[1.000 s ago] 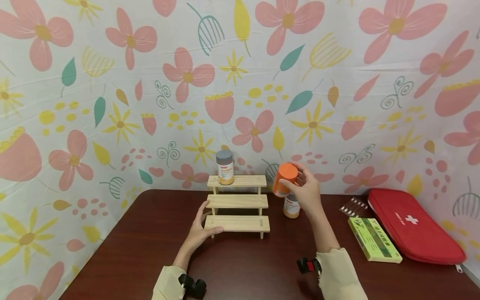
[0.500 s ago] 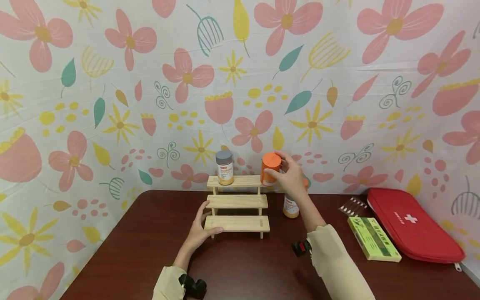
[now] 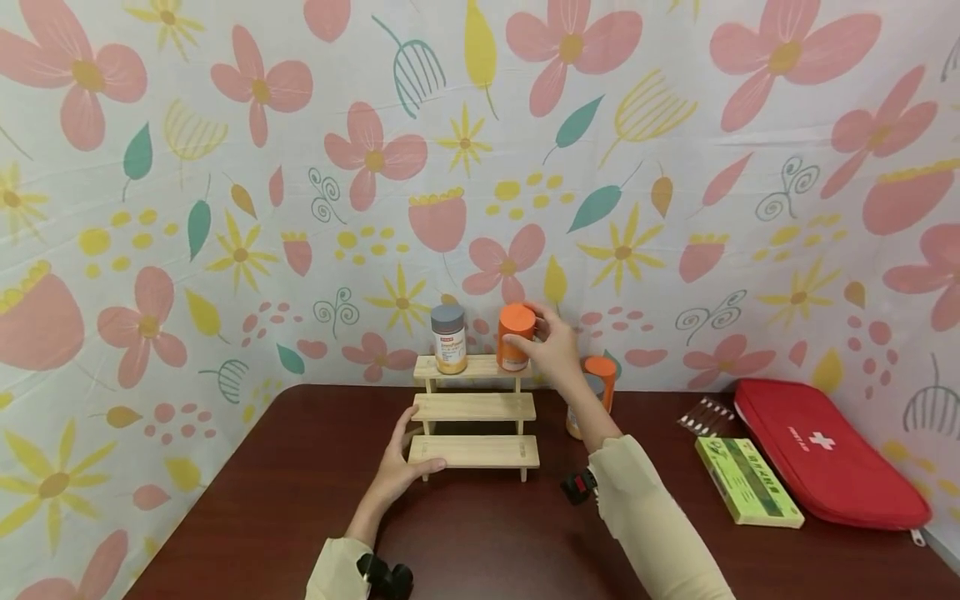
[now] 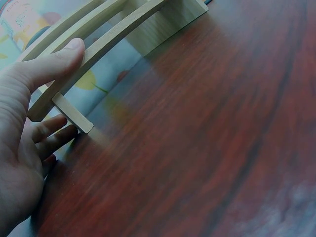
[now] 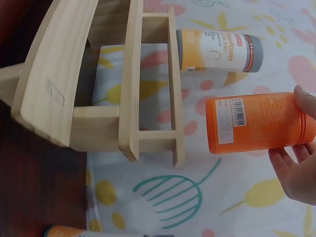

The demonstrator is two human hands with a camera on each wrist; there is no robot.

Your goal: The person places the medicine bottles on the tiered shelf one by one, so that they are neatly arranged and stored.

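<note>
A three-step wooden display rack (image 3: 474, 451) stands on the table. My left hand (image 3: 396, 468) holds its left side, thumb over the lowest step and fingers around the edge; the left wrist view shows the thumb (image 4: 64, 59) on the wood. At the top step's right end, my right hand (image 3: 557, 348) grips an orange bottle (image 3: 514, 343) near its cap. In the right wrist view, a gap shows between the bottle's base (image 5: 224, 123) and the rack. A grey-capped bottle (image 3: 450, 342) stands upright on the top step's left part.
Behind my right forearm, another orange bottle (image 3: 602, 372) and a partly hidden grey-capped bottle (image 3: 574, 423) stand on the table (image 3: 247, 500). Farther right lie a blister pack (image 3: 707, 415), a green-yellow box (image 3: 750, 483) and a red first-aid pouch (image 3: 832, 458). A flowered cloth (image 3: 480, 167) hangs behind.
My right hand has carried the orange bottle leftward, from above the bottles on the table to over the top step, turning it more upright. My left hand stays on the rack.
</note>
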